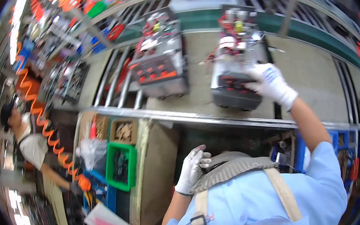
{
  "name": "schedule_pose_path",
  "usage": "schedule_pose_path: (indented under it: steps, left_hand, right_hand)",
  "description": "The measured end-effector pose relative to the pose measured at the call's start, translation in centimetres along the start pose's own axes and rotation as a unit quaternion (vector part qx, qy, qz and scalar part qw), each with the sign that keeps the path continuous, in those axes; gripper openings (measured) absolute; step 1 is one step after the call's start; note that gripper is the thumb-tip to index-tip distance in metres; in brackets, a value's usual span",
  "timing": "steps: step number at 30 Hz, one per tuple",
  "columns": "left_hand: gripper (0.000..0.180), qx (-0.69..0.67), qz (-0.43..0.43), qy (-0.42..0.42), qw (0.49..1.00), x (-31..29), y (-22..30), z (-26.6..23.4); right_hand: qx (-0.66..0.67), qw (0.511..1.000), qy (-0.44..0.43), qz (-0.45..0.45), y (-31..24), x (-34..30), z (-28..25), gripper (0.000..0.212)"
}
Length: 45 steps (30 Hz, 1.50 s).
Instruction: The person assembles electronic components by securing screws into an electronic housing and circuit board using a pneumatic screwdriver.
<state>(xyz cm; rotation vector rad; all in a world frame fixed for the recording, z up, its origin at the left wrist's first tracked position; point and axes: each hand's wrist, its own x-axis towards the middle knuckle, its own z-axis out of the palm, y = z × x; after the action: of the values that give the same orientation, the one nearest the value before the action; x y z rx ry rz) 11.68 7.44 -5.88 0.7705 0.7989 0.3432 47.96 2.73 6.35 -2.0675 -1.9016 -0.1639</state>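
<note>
My right hand (270,84), in a white glove, reaches out over the conveyor and grips the right side of a black front panel (235,90). This panel sits on the near end of an equipment unit (236,42) with red wires, silver parts and a yellow part on top. Some finger contact is blurred. My left hand (192,167), also gloved, hovers close to my waist with its fingers loosely bent and apart, and nothing visible in it. A similar grey unit (157,56) with a red-marked front stands to the left on the line.
Metal rollers (118,81) run between flat conveyor plates. Below the conveyor edge are a green bin (121,166) of dark parts and a cardboard box (123,131) of small parts. Further left, a co-worker (31,142) reaches toward an orange coiled hose (36,109).
</note>
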Motion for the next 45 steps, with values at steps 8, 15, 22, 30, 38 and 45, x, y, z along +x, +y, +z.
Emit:
schedule_pose_path:
  steps: [8, 15, 22, 30, 38, 45]
  left_hand:
    - [0.036, 0.446, 0.198, 0.273, 0.829, -2.8, 3.9, -13.5]
    - [0.020, 0.678, 0.317, 0.340, 0.569, 0.0, 14.3, -25.3]
    - [0.063, 0.788, 0.342, 0.018, 0.512, 12.5, 17.5, -48.5]
    - [0.034, 0.761, 0.182, 0.135, 0.608, 14.3, 16.6, -38.6]
    - [0.029, 0.531, 0.304, 0.245, 0.752, 16.1, 16.9, -42.3]
    - [0.010, -0.158, 0.292, 0.164, 0.929, 13.3, 13.5, -32.3]
  right_hand:
    - [-0.033, 0.996, -0.047, 0.071, 6.5, 4.6, 2.8, 0.059]
    - [-0.160, 0.955, 0.169, 0.185, -2.1, -1.5, 3.8, 0.066]
    - [0.197, 0.944, -0.071, 0.257, -20.7, -16.1, 10.9, 0.039]
    - [0.177, 0.601, -0.152, 0.765, -38.4, -44.4, 13.6, 0.040]
    - [0.053, 0.472, 0.165, 0.864, -37.6, -51.2, 6.0, 0.023]
    - [0.244, 0.291, 0.550, 0.744, -22.2, -57.1, 3.8, 0.059]
